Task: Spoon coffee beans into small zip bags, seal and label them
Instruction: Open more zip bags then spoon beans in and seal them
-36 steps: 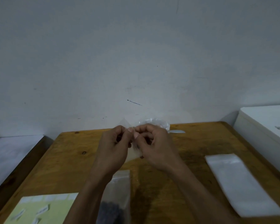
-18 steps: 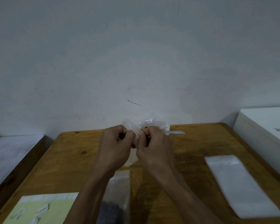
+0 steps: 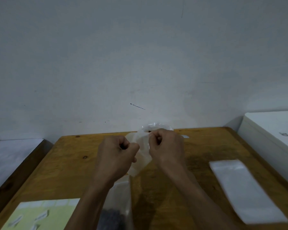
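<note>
Both hands have drawn apart since half a second ago, stretching the small zip bag (image 3: pixel 142 153) wider between them.

Held above the wooden tabletop (image 3: pixel 70 171) near its far edge, the bag is clear, thin and crumpled, hanging slack, its lower corner pointing down between the wrists; whether it holds beans cannot be told. The left hand (image 3: pixel 116 155) has its fingers curled tight, pinching the bag's left edge, and the right hand (image 3: pixel 166 146) pinches the right edge the same way. Behind the right hand sits a clear crumpled plastic bag (image 3: pixel 156 127). A clear bag with dark coffee beans (image 3: pixel 111 218) lies under the left forearm, a yellow label sheet (image 3: pixel 45 214) at the near left, and a stack of empty zip bags (image 3: pixel 243 188) on the right.
</note>
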The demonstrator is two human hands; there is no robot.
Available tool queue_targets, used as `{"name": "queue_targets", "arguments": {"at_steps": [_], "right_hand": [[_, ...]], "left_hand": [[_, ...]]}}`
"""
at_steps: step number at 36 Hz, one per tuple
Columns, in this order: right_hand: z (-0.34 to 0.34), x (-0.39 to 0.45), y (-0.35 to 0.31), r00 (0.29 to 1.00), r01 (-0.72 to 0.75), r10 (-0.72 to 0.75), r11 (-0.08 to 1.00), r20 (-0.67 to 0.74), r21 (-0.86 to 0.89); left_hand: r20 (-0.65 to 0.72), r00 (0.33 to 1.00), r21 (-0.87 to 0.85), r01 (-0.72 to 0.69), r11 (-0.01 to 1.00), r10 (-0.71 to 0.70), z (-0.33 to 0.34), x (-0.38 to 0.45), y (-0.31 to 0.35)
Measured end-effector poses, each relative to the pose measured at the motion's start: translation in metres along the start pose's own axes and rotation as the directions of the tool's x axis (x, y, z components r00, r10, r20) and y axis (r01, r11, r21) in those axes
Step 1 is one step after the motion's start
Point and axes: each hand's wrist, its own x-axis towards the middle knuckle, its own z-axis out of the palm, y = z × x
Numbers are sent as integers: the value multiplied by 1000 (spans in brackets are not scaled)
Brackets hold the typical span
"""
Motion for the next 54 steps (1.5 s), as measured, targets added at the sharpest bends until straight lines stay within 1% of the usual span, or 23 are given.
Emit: {"name": "queue_targets", "arguments": {"at_steps": [2,3,4,6,8,11,13,14,17,19,20,21,24,27,29,31,34,38,44,47,51,54], "right_hand": [[-3,0,-1,998,53,-54,999,16,10],[-4,-1,-2,994,96,-97,995,45,22],[-6,-2,-1,984,151,-153,988,87,36],[-9,-1,0,956,229,-223,973,188,-8],[-11,2,2,937,235,-210,970,279,-61],[-12,6,2,927,172,-144,984,347,-53],[-12,8,3,926,129,-121,992,358,3],[-12,9,4,926,119,-123,992,356,33],[-13,12,6,933,134,-149,989,326,69],[-15,14,4,931,153,-170,985,323,78],[-17,16,3,929,159,-178,984,325,84],[-19,17,1,927,163,-184,983,326,89],[-25,21,-1,936,163,-185,982,300,98],[-32,24,0,944,148,-160,987,290,62],[-36,26,1,943,134,-146,989,298,58],[-39,28,2,937,117,-136,990,321,79],[-43,31,3,924,89,-122,990,362,107],[-41,30,3,908,80,-112,992,403,94],[-38,29,3,897,-20,-79,976,435,218],[-37,30,3,885,-45,-71,970,461,238],[-40,34,3,869,-72,-59,967,491,244],[-44,36,2,849,-59,-66,974,524,218]], "left_hand": [[-10,1000,46,11,999,-10,0,-1,2],[-18,999,53,29,998,-28,0,0,2],[-28,999,51,48,998,-47,-1,2,2],[-41,997,41,66,997,-64,-5,6,2],[-21,999,61,41,997,-40,-9,8,3],[64,998,68,-9,998,5,-12,7,3],[96,993,15,-64,998,63,-16,8,-2],[125,987,28,-108,994,104,-18,9,-6],[300,940,256,-244,935,163,-21,14,-14],[334,912,362,-359,860,240,-15,19,-18],[325,900,389,-407,827,290,-10,21,-19],[302,896,393,-429,813,326,-6,22,-19],[232,903,354,-425,833,362,0,26,-19],[170,868,336,-496,800,467,5,30,-18],[158,848,349,-527,775,505,7,30,-17],[203,839,373,-543,752,505,7,31,-16],[265,838,388,-545,743,477,6,32,-14],[225,847,364,-532,764,482,6,36,-14],[151,872,296,-489,821,466,5,37,-18],[179,890,266,-454,851,419,7,33,-15],[267,885,210,-440,873,381,8,34,-17],[242,874,185,-467,865,421,9,34,-18]]}}
